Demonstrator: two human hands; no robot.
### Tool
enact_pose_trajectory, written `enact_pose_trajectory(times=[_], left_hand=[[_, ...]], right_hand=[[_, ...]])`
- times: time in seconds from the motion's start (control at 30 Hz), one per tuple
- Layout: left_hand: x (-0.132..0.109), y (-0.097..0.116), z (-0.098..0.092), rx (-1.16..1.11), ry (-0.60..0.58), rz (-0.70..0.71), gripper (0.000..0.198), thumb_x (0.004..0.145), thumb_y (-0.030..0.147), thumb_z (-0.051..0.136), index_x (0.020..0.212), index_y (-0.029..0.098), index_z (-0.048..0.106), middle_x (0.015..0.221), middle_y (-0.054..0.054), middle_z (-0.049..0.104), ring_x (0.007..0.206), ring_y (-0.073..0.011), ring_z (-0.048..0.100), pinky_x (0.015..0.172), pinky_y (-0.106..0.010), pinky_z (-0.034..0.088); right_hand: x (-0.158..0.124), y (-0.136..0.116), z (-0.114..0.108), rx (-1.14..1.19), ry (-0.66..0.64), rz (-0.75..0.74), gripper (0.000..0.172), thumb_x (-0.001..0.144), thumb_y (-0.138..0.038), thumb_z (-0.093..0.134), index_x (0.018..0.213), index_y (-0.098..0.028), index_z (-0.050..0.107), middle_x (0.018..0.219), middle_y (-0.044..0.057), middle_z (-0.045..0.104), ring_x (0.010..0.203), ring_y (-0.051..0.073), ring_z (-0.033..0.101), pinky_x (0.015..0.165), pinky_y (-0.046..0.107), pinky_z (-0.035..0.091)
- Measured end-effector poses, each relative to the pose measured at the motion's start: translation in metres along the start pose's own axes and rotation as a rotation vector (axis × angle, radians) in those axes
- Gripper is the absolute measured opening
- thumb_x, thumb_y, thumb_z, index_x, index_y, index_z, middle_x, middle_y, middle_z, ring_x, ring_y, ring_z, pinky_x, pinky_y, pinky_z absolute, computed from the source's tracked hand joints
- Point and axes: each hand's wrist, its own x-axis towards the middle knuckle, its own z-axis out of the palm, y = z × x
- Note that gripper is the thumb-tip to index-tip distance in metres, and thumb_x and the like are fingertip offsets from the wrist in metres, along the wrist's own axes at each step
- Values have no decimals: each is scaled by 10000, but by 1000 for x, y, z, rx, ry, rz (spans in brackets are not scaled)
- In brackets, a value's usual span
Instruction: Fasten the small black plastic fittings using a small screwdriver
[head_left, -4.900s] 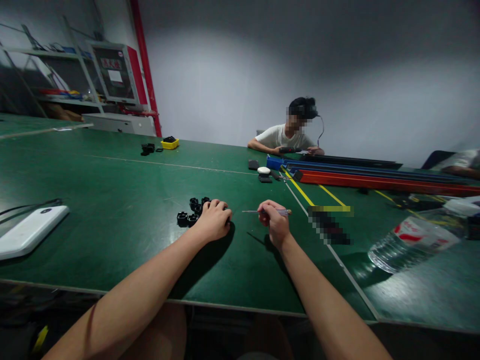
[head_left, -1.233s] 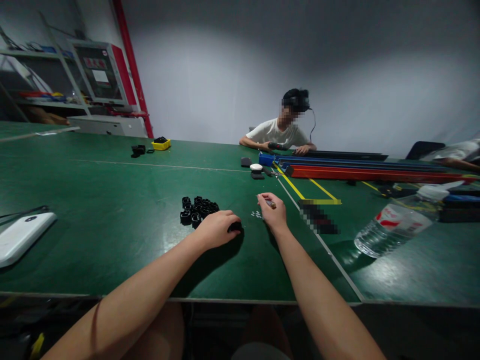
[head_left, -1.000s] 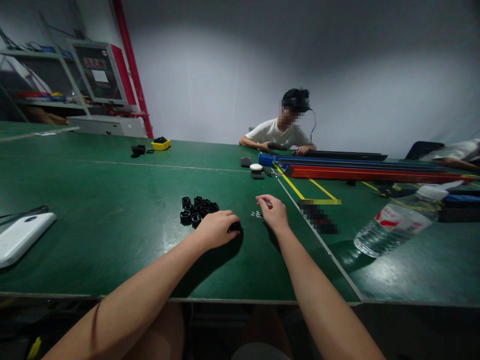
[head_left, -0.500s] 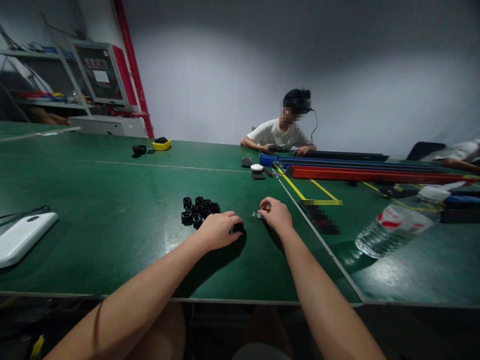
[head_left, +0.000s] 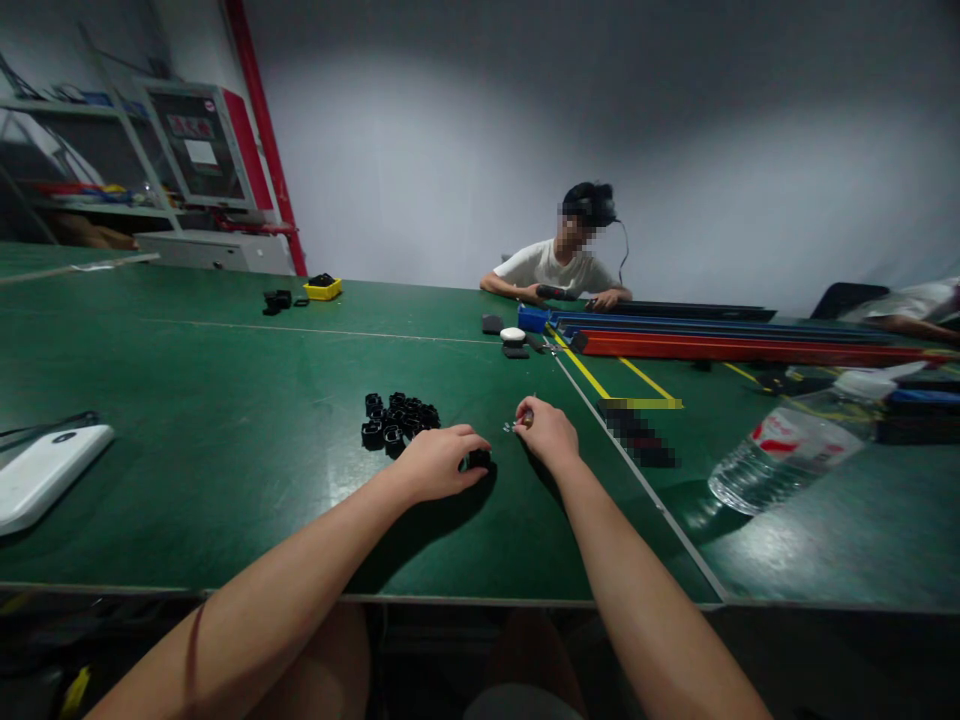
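My left hand [head_left: 439,462] is closed around a small black plastic part [head_left: 478,459], resting low over the green table. Just behind its wrist lies a pile of similar black parts [head_left: 401,418], some of them with square openings. My right hand [head_left: 549,436] is bent down to the tabletop with thumb and fingertips pinched together. A small brownish, shiny thing [head_left: 529,419] shows among those fingers; its kind is too small to make out. Several tiny silvery pieces [head_left: 508,427] lie right at the fingertips.
A clear plastic bottle [head_left: 795,440] stands at right. A white phone-shaped device [head_left: 56,475] lies far left. Long red bars [head_left: 750,347] and blue bars cross the back right. A co-worker [head_left: 559,262] sits opposite. A yellow tray [head_left: 324,290] holds black parts.
My right hand has shifted very slightly left over the tiny silvery pieces. The left hand keeps its hold on the black plastic part, and the whole view has shifted a little.
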Motion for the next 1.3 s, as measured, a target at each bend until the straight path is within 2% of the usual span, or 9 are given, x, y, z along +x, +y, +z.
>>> enact_pose_trajectory(times=[0.7,1.03,1.13,1.2,1.3], left_hand=[[0,3,-3,-33,9,-6,358,944,467,507,1187,257,666,1160,-52,678,966,-216,678,807,-311,521],[0,2,-1,-3,40,-5,362,945,484,494,1168,260,671,1142,-41,680,938,-222,681,757,-311,517],[0,3,-1,-10,72,-33,359,946,484,497,1161,255,670,1135,-41,683,916,-220,680,741,-310,511],[1,2,-1,-29,115,-64,343,944,472,509,1159,252,663,1113,-36,689,884,-211,677,729,-309,508],[3,0,1,-78,197,-116,302,927,422,561,1160,249,640,1077,-24,692,820,-188,666,719,-301,502]], right_hand=[[-1,-2,0,73,-33,3,165,740,-149,673,851,-263,631,874,4,730,812,199,662,596,261,370],[1,2,3,109,30,-4,160,725,-155,651,847,-257,632,835,13,726,781,205,657,602,268,375],[3,3,6,281,62,-43,148,690,-155,651,805,-240,612,772,3,700,728,189,641,627,274,412],[4,1,9,531,44,-81,156,655,-184,683,773,-224,589,709,-12,667,672,168,621,636,273,439],[1,-8,10,956,-63,-77,290,569,-249,780,765,-206,570,669,-21,645,620,144,588,592,253,430]])
